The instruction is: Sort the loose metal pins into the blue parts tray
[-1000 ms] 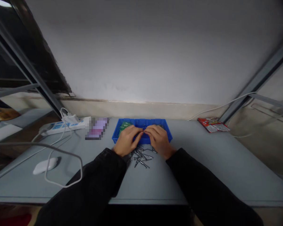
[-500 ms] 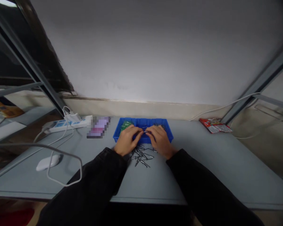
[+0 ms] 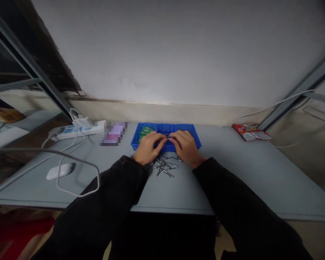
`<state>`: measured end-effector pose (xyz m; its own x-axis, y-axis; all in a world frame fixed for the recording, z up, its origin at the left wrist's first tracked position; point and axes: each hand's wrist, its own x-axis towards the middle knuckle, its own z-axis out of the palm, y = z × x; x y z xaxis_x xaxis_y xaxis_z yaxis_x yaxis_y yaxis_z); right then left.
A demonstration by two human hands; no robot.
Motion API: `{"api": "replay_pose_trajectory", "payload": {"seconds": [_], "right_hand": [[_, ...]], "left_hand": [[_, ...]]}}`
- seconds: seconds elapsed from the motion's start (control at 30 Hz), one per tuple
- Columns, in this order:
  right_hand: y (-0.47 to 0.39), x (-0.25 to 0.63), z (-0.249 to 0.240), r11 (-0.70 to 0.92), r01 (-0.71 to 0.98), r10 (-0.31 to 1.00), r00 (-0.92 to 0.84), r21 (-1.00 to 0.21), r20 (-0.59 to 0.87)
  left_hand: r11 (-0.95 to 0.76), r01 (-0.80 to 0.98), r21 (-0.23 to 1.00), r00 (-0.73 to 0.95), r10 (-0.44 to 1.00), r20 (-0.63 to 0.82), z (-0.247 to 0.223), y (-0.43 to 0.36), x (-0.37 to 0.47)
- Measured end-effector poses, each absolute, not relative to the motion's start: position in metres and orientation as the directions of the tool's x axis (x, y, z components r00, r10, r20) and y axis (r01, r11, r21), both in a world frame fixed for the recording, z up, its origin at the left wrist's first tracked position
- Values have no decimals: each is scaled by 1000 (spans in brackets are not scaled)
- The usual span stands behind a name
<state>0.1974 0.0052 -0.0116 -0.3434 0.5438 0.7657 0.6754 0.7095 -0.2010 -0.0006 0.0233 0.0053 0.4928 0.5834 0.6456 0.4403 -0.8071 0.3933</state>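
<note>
Near the middle of the frame, I see a small metal piece [image 3: 169, 138] right between the fingertips of my left hand [image 3: 148, 147] and my right hand [image 3: 186, 146]. It is up over the middle part of a blue tray [image 3: 134, 146]. It is too small for me to tell its shape. The left thumb and first finger are pinched together on its left end. The right thumb and first finger pinch its right end. The two sets of fingertips are very near each other, and I cannot tell if they touch. Green pieces [image 3: 145, 133] lie in the left part of the tray. Just below the hands in the frame, a pile of thin metal pieces [image 3: 163, 167] is spread on the gray table [image 3: 184, 189].

Half a second ago, I saw the tray, the pile and both hands lower in the frame. The power strip [image 3: 83, 132] at the left has gone up too, so my view has tipped down. More of a red thing [image 3: 24, 231] shows at the lower left now.
</note>
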Motion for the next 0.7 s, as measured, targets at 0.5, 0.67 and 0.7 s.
{"api": "replay_pose_trajectory", "payload": {"seconds": [0.5,0.67,0.7], "right_hand": [[6,196,-15,709,675,544,-337,-206,768],[7,198,-15,717,672,534,-360,-184,765],[7,198,-14,719,672,530,-363,-180,766]], "left_hand": [[-812,446,377,508,577,640,3,23,1],[-813,434,388,500,576,647,3,22,1],[-812,433,391,496,577,649,3,22,1]]}}
